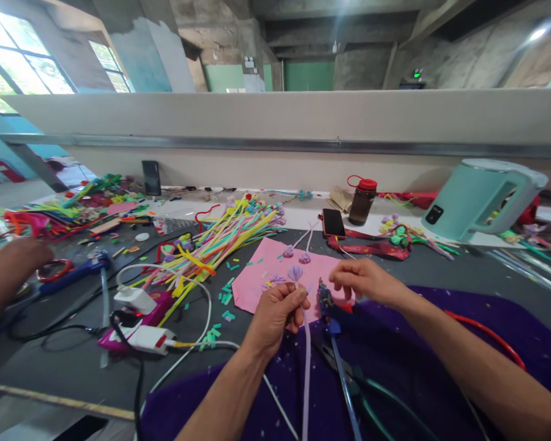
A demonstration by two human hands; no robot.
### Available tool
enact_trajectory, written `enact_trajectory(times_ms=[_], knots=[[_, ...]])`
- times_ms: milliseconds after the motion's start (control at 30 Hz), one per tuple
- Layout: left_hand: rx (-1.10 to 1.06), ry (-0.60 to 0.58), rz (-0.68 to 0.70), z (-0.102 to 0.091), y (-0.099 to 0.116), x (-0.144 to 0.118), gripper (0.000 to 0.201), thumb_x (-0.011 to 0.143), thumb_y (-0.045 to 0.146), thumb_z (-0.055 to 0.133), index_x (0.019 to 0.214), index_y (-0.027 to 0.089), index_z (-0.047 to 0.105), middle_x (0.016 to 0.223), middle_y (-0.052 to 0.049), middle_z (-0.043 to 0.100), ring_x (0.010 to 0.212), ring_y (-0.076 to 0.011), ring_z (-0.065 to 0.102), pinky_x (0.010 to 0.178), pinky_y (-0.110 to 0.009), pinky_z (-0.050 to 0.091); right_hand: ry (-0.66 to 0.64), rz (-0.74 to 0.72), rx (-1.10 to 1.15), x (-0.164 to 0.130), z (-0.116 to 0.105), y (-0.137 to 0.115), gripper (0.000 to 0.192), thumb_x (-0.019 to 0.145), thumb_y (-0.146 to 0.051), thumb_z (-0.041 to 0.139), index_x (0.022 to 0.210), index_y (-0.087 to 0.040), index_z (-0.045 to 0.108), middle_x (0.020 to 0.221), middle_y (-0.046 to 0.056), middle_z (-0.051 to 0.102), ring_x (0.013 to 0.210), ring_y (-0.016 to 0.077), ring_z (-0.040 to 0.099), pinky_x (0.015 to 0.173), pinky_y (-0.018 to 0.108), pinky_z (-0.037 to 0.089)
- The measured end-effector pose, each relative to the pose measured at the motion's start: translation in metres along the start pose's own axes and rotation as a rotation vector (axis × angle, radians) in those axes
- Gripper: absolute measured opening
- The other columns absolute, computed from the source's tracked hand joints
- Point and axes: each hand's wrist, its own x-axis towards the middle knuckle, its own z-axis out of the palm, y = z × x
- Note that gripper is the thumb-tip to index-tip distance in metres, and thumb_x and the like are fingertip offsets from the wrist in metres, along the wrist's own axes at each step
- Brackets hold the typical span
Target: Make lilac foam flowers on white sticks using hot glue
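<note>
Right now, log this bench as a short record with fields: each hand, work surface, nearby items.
left hand: pinches a lilac pipe-cleaner flower by its stem
right hand: fingers pinched above a blue-handled tool; hold on it unclear
surface: pink sheet on dark table, two more lilac flowers on it
nearby: pipe-cleaner pile, phone, red-capped bottle, mint kettle
other person: a hand at far left

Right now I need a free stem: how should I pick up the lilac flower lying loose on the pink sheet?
Pinch the pale stem just behind the lilac flower, coming from above. It lies flat on the pink sheet, head toward you, stem slanting away, clear of the left hand.
</note>
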Motion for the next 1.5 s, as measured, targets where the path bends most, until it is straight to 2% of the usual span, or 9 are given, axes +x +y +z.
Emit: enact_trajectory(times_ms=[67, 167, 433, 567, 700, 833, 1033, 1200, 1500], knots=[[-0.004, -0.003, -0.006, 0.000, 0.003, -0.001, 0.027, 0.074, 0.037, 0.062, 0.063, 0.012, 0.058, 0.040, 0.003, 0.053, 0.029, -0.0025, 0.039, 0.030, -0.012, 0.025, -0.016, -0.018, -0.389, -0.018, -0.002, 0.002, 0.017, 0.077, -0.033, 0.055, 0.081, -0.018, 0.063, 0.072, 0.002, 0.063, 0.064, 0.0160, 0.058, 0.058, 0.026, 0.041], [-0.006, -0.012, -0.033, 0.000, 0.007, -0.004, 0.029, 0.072, 0.039, 0.063, 0.062, 0.012, 0.058, 0.036, 0.004, 0.050, 0.026, -0.0020, 0.036, 0.028, -0.012, 0.021, -0.079, -0.048, -0.736, -0.038, 0.006, 0.007, 0.037, 0.064, -0.030, 0.067, 0.099, -0.020, 0.060, 0.090, 0.005, 0.061, 0.081, 0.0221, 0.056, 0.071, 0.031, 0.041], [-0.063, -0.053, -0.024, -0.005, 0.005, -0.005, 0.026, 0.070, 0.036, 0.065, 0.061, 0.012, 0.059, 0.041, 0.003, 0.053, 0.027, -0.0016, 0.036, 0.027, -0.012, 0.022, -0.047, -0.051, -0.966, -0.033, 0.032, 0.014, 0.034, 0.061, -0.017, 0.055, 0.095, -0.017, 0.059, 0.096, 0.009, 0.056, 0.085, 0.0231, 0.054, 0.070, 0.030, 0.041], [-0.098, -0.058, -0.020, -0.009, 0.004, -0.004, 0.029, 0.073, 0.037, 0.063, 0.060, 0.011, 0.059, 0.037, 0.004, 0.050, 0.025, -0.0016, 0.035, 0.026, -0.012, 0.020, 0.005, -0.029, -0.772, -0.032, 0.016, 0.014, 0.027, 0.064, -0.018, 0.053, 0.089, -0.017, 0.062, 0.086, 0.006, 0.061, 0.076, 0.0214, 0.056, 0.069, 0.030, 0.041], [-0.143, -0.054, -0.044, -0.011, 0.005, -0.003, 0.030, 0.073, 0.038, 0.063, 0.060, 0.011, 0.060, 0.034, 0.004, 0.048, 0.024, -0.0017, 0.035, 0.026, -0.012, 0.021, 0.078, -0.040, -0.149, -0.038, -0.005, 0.014, 0.026, 0.072, -0.029, 0.053, 0.093, -0.018, 0.063, 0.087, 0.005, 0.064, 0.079, 0.0221, 0.058, 0.071, 0.031, 0.043], [-0.148, -0.044, -0.074, -0.009, 0.005, -0.004, 0.030, 0.073, 0.039, 0.062, 0.061, 0.011, 0.059, 0.034, 0.004, 0.049, 0.025, -0.0017, 0.036, 0.027, -0.012, 0.022, 0.130, -0.095, 0.429, -0.047, 0.005, 0.013, 0.038, 0.076, -0.040, 0.049, 0.103, -0.014, 0.059, 0.091, 0.011, 0.063, 0.070, 0.0215, 0.059, 0.061, 0.033, 0.046], [-0.001, 0.039, -0.019, -0.003, 0.003, -0.005, 0.029, 0.073, 0.037, 0.062, 0.061, 0.011, 0.058, 0.038, 0.002, 0.053, 0.027, -0.0029, 0.040, 0.028, -0.012, 0.024, 0.120, -0.064, 0.165, -0.061, 0.035, 0.002, 0.036, 0.082, -0.046, 0.049, 0.100, -0.017, 0.061, 0.081, 0.008, 0.064, 0.070, 0.0192, 0.058, 0.067, 0.032, 0.046], [0.156, 0.102, -0.012, -0.001, 0.002, -0.003, 0.030, 0.073, 0.039, 0.061, 0.059, 0.012, 0.055, 0.034, 0.003, 0.052, 0.024, -0.0041, 0.038, 0.027, -0.013, 0.025, 0.186, -0.031, 0.042, -0.064, 0.036, 0.013, 0.040, 0.084, -0.051, 0.043, 0.086, -0.017, 0.065, 0.084, 0.009, 0.065, 0.077, 0.0218, 0.058, 0.071, 0.035, 0.047], [0.238, 0.137, 0.006, 0.000, 0.000, -0.003, 0.027, 0.072, 0.038, 0.057, 0.059, 0.015, 0.052, 0.035, 0.004, 0.051, 0.026, -0.0054, 0.039, 0.029, -0.015, 0.028, 0.207, -0.069, 0.024, -0.063, 0.048, 0.002, 0.038, 0.083, -0.051, 0.044, 0.097, -0.019, 0.060, 0.087, 0.007, 0.063, 0.072, 0.0196, 0.058, 0.066, 0.030, 0.048]])
